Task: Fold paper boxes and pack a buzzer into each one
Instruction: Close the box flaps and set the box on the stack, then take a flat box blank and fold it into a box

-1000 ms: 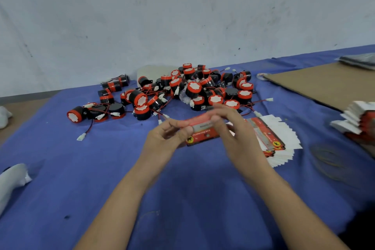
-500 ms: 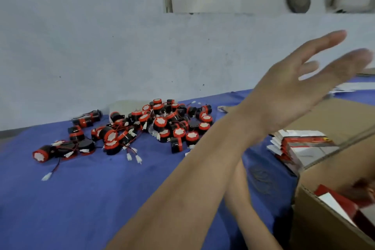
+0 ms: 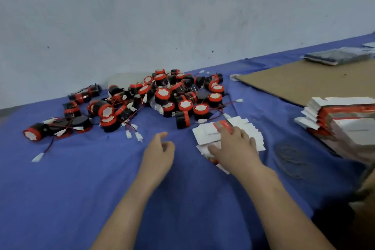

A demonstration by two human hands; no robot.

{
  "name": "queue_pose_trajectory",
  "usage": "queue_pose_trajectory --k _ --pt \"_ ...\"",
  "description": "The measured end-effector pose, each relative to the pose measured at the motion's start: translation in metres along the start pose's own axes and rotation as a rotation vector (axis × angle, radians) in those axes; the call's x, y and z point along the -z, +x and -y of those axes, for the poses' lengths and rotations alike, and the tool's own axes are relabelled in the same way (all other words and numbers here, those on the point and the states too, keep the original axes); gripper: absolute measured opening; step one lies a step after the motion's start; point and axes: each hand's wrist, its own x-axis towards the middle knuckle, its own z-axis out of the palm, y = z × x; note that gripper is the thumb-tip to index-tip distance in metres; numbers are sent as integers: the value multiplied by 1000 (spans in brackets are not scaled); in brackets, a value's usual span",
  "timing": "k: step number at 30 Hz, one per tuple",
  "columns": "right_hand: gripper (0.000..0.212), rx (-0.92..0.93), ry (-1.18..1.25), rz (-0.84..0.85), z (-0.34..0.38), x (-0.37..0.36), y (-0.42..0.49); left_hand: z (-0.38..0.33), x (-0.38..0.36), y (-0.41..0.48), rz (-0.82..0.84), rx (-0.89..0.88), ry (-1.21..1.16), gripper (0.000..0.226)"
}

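The right hand (image 3: 233,146) lies with fingers spread flat on a fanned stack of flat paper boxes (image 3: 251,131) on the blue-covered bench (image 3: 81,178). The left hand (image 3: 160,152) hovers just beside it, loosely curled and holding nothing. Just behind both is a tangled heap of red-and-black buzzers (image 3: 172,95) with trailing wires. A second stack of boxes (image 3: 343,115) and a cardboard sheet (image 3: 300,81) lie to the right.

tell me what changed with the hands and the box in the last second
The red box both hands held a second ago is gone from them. The right hand has come down onto the fanned flat boxes; the left hand hovers empty over the blue cloth. The buzzer pile lies as before.
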Motion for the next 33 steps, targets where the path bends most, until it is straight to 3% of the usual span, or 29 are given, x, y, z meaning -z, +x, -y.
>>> queue_pose_trajectory --k 6,13,17,20,24,27,30,33 --pt "43 116 -19 68 -3 -9 16 11 3 12 77 -69 82 29" --pt "43 287 178 58 -7 2 1 11 -3 3 289 -343 399 61" --pt "35 332 251 -45 -10 9 -8 13 -1 -5 98 -545 635 37" --pt "36 207 257 -142 -16 8 -11 13 -5 -8 88 -472 602 41" --pt "53 3 133 -43 -19 1 -14 13 -12 -3 160 -255 506 53" --pt "62 6 78 37 -20 -2 -13 7 -19 5 158 -187 583 58" --pt "73 11 135 33 -25 2 -9 -3 -27 12 158 -80 505 65" --pt "80 1 268 13 -30 4 -8 -13 -35 13 67 -133 294 40"
